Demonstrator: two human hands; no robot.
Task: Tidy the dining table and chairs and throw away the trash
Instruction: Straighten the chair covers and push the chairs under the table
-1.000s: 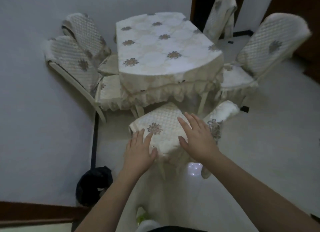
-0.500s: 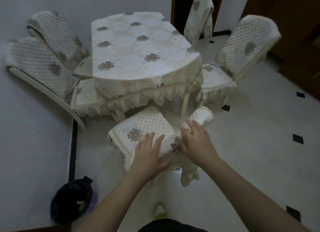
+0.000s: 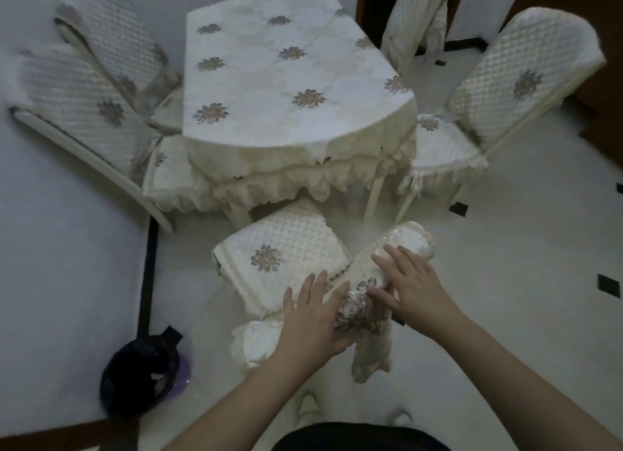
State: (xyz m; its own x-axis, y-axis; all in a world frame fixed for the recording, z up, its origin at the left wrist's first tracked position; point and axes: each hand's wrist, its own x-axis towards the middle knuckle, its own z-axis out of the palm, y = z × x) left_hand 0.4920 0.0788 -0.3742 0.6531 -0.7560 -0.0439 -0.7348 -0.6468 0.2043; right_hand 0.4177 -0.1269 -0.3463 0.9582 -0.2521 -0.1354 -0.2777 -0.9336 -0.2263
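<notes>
Both forearms reach forward and down from the bottom of the view toward the top of the nearest chair's backrest (image 3: 381,275). The left hand (image 3: 312,319) lies palm down on the near left part of that padded top edge, fingers straight and slightly spread, pointing away from the person; it presses on the cover rather than curling round it. The right hand (image 3: 409,287) rests on the same edge farther right, fingers straight and spread and angled up and to the left, its thumb against the flower pattern on the cover. Neither hand grasps anything.

The backrest top runs as a long roll from lower left to upper right, its far end near a leg of the surface (image 3: 290,79). The chair's quilted seat (image 3: 283,255) lies just beyond it and points toward the surface, its far edge under the frilled cloth. The surface's long axis runs away from the person.

Two chairs stand on the left (image 3: 84,89), leaning against each other, and two on the right (image 3: 512,83). A dark trash bin (image 3: 141,373) sits on the floor at lower left, beside the wall.
</notes>
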